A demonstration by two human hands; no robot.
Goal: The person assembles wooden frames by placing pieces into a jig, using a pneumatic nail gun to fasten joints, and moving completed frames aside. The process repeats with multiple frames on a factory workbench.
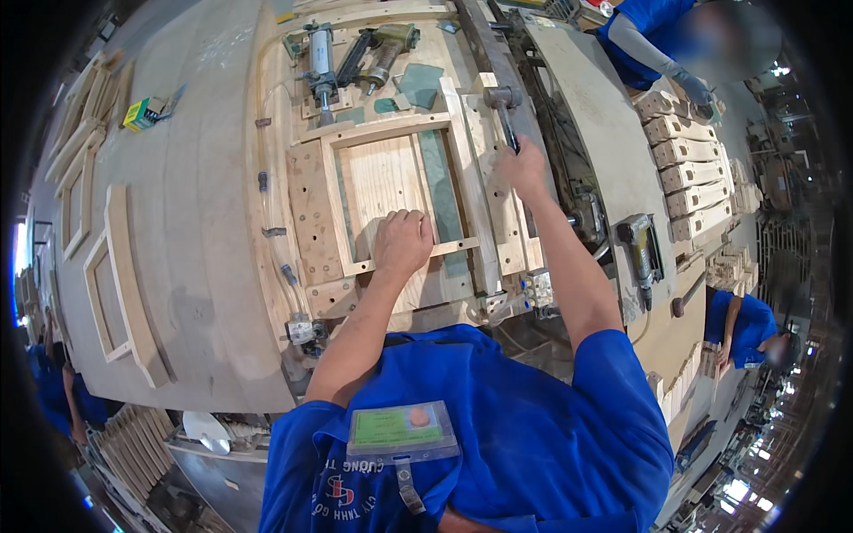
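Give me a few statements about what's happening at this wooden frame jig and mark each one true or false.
1. The left hand rests on the lower rail of the wooden frame. True.
2. The right hand holds a paintbrush. False: it grips the handle of a hammer.
3. Finished frames lie on the bench to the person's left. True.
4. The nail gun at the top of the jig is in the left hand. False: it lies untouched on the jig.
5. A co-worker's gloved hand reaches toward stacked wooden pieces on the right. True.
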